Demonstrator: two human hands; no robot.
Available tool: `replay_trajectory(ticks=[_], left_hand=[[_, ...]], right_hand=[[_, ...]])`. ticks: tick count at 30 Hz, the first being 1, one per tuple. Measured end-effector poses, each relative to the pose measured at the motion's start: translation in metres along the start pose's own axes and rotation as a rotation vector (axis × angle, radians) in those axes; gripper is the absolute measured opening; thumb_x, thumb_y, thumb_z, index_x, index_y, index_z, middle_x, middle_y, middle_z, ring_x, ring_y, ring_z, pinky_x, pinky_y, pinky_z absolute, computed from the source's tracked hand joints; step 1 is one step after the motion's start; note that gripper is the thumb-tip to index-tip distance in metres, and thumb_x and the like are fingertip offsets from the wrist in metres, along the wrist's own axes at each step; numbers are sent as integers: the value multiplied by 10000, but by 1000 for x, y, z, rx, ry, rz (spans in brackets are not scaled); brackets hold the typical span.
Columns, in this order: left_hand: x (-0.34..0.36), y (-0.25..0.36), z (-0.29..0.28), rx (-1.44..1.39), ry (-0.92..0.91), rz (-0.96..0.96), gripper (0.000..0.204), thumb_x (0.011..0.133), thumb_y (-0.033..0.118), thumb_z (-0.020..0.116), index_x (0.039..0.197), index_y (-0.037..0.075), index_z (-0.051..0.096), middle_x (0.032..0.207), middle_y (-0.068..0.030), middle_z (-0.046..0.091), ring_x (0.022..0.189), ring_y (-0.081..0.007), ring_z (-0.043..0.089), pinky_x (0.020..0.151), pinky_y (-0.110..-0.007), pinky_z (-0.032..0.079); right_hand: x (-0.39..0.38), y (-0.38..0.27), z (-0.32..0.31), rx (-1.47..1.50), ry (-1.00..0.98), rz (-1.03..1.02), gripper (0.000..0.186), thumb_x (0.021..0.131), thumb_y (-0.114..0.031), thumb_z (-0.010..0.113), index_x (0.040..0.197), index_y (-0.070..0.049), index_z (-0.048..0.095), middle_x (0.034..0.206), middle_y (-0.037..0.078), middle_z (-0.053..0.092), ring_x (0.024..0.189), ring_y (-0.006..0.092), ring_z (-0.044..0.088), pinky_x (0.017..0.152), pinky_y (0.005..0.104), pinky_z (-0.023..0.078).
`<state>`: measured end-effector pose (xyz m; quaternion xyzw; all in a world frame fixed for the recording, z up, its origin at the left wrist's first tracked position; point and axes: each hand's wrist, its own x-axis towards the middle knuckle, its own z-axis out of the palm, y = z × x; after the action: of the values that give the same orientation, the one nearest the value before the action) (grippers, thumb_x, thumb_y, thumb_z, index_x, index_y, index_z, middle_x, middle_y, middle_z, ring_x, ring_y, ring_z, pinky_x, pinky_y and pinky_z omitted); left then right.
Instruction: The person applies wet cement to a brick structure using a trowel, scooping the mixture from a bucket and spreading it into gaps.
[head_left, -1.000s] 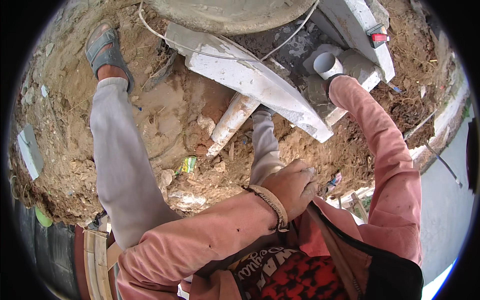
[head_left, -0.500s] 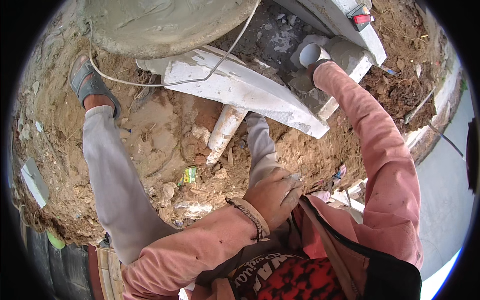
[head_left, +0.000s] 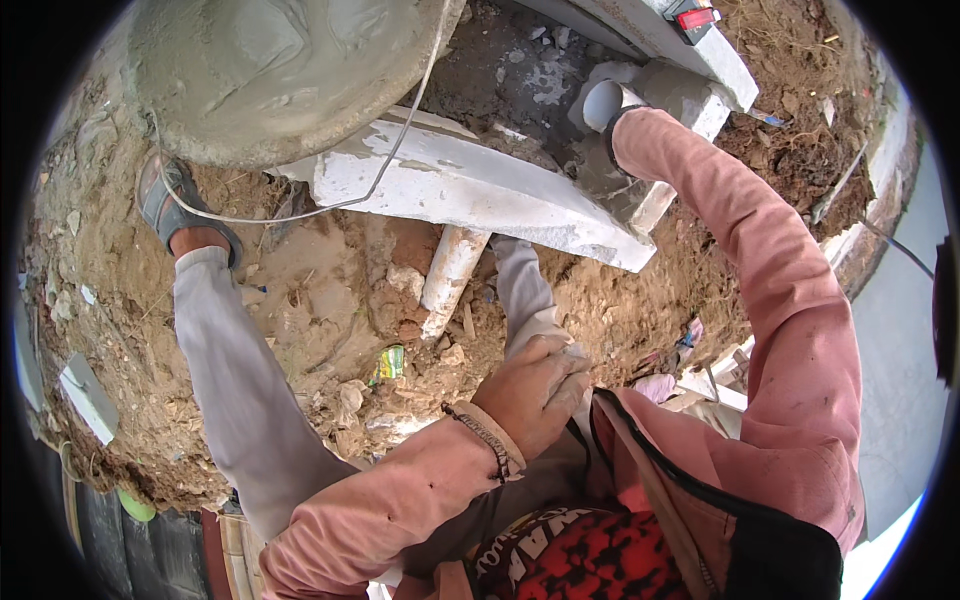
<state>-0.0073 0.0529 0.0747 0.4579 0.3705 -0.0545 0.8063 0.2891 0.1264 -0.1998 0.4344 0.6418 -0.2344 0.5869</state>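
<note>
white round pipe (head_left: 602,106) is sitting in mortar (head_left: 612,74) between slabs (head_left: 470,190), soil (head_left: 490,75) opening leftward; right hand (head_left: 609,138) is hugging its side, grip hidden; left hand (head_left: 532,394) is half-curling by the right leg (head_left: 522,285), can't tell if holding anything

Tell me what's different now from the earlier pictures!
The view seems to have turned: the round basin slid left and down in the picture, showing more grey mix. The left hand shifted left. No grabbing or letting go shows. The right hand stayed by the white tube.
</note>
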Motion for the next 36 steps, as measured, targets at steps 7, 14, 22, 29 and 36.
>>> replay_trajectory(ticks=[7,14,22,29,36], left_hand=[[6,-2,-4,-21,-77,-49,335,904,256,514,1113,17,624,1117,-196,572,1060,-331,554,927,-356,432],[4,-11,-5,-79,-51,-154,311,903,233,535,1112,23,629,1119,-200,577,1079,-334,553,929,-363,436],[2,-11,-10,-94,-36,-149,301,897,228,553,1114,34,634,1144,-203,576,1095,-330,556,932,-366,438],[-3,-9,-14,-88,-4,-128,280,897,209,560,1098,29,636,1120,-188,581,1063,-315,570,915,-352,449],[-1,-18,-11,-89,-12,-132,269,900,197,561,1083,16,637,1093,-180,586,1028,-303,585,891,-349,464]], right_hand=[[27,2,31,107,-53,77,338,758,-216,632,1082,-132,674,1092,56,648,1000,228,622,817,379,505],[77,-44,67,292,-305,-23,347,747,-224,635,1077,-125,675,1081,63,652,991,236,625,814,379,504],[48,-17,48,154,-190,-63,359,734,-232,639,1071,-116,675,1068,72,657,981,244,627,810,379,504],[45,9,33,114,-23,19,369,722,-240,643,1066,-109,675,1057,80,661,972,252,630,806,379,504],[86,-45,88,226,-255,-33,380,711,-247,646,1061,-102,675,1045,88,665,963,260,632,802,379,503]])
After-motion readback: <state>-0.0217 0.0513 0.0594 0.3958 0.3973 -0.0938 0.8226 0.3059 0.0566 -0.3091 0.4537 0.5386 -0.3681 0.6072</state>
